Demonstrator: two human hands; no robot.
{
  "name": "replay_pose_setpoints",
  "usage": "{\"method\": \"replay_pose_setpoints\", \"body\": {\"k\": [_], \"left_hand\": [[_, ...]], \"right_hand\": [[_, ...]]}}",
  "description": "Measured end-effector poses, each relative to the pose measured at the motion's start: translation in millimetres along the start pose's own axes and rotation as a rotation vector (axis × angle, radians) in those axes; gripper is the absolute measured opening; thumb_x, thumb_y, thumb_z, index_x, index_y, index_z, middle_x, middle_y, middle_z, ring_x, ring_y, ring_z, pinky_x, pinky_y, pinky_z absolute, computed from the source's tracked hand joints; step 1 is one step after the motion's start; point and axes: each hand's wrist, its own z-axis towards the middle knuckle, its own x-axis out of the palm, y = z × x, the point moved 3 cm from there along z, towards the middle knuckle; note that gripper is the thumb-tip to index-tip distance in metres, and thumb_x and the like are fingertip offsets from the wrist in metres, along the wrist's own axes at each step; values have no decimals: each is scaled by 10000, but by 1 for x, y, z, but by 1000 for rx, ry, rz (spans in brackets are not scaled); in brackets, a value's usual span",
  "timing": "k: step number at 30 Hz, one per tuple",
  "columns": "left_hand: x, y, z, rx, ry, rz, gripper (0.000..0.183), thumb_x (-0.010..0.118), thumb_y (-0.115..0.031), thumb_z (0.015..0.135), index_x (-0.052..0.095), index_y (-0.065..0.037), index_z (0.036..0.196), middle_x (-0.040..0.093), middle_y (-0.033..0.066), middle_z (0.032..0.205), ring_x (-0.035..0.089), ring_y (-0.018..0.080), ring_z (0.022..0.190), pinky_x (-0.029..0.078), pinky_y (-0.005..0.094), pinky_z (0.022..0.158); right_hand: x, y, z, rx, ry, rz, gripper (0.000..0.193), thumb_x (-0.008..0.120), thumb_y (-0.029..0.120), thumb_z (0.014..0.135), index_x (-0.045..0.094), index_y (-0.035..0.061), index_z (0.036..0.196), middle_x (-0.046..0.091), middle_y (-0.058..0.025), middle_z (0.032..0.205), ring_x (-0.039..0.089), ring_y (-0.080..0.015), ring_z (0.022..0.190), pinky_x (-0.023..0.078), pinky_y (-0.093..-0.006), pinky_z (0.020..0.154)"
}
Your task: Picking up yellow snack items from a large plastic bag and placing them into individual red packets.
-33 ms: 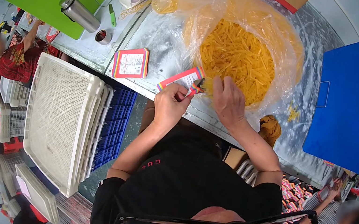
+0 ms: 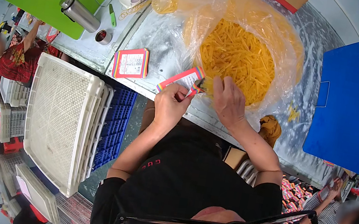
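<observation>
My left hand [image 2: 171, 107] pinches the lower edge of a small pink packet [image 2: 184, 78] with rainbow-striped ends and a white panel. The packet's mouth gapes toward the right. Close beside that mouth, my right hand [image 2: 228, 102] has its fingers closed on a small bunch of yellow strips [image 2: 207, 87]; their tips are partly hidden. Just beyond my hands, a big clear plastic bag [image 2: 289, 50] lies open, full of loose yellow strips [image 2: 238, 58]. A stack of flat pink packets [image 2: 131, 63] with white label panels rests on the table to the left.
A steel flask [image 2: 79, 13], a metal cup [image 2: 103, 36] and a green-handled knife [image 2: 112, 15] stand or lie at the far left. White crates [image 2: 61, 121] are stacked left of me. A blue board [image 2: 353, 108] is on the right. Co-workers [image 2: 13, 55] sit on both sides.
</observation>
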Motion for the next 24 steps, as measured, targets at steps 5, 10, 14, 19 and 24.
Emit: {"method": "replay_pose_setpoints", "body": {"k": [5, 10, 14, 19, 24], "left_hand": [[0, 0, -1, -10, 7, 2, 164, 843, -11, 793, 685, 7, 831, 643, 41, 648, 569, 83, 570, 450, 268, 528], [4, 7, -2, -57, -1, -41, 163, 836, -16, 771, 677, -10, 805, 639, 71, 654, 607, 153, 549, 479, 310, 534], [5, 9, -4, -44, -19, -41, 172, 835, -21, 776, 664, -12, 797, 625, 68, 644, 591, 144, 547, 471, 312, 530], [3, 5, -4, -42, -12, -11, 208, 829, -19, 774, 621, -15, 762, 613, 77, 640, 588, 179, 537, 460, 338, 523], [2, 4, -4, 138, -32, 140, 227, 812, -8, 734, 588, -41, 741, 574, 97, 689, 603, 286, 649, 482, 398, 591]], "right_hand": [[-1, 3, -2, -19, -3, -23, 120, 589, 31, 839, 507, 55, 922, 479, -127, 830, 612, -302, 722, 515, -417, 602], [-2, 5, -1, -45, -11, -74, 90, 582, 62, 852, 500, 74, 887, 478, -100, 802, 617, -248, 700, 514, -372, 577], [2, 6, -2, -42, -26, -68, 90, 586, 64, 851, 505, 75, 890, 481, -98, 800, 620, -245, 697, 519, -373, 579], [1, 7, -2, -36, -15, -63, 81, 586, 66, 862, 511, 78, 892, 486, -94, 796, 628, -249, 698, 521, -370, 582], [5, 8, -3, -60, 9, -90, 60, 580, 85, 889, 524, 79, 911, 499, -90, 804, 632, -234, 694, 519, -364, 583]]}}
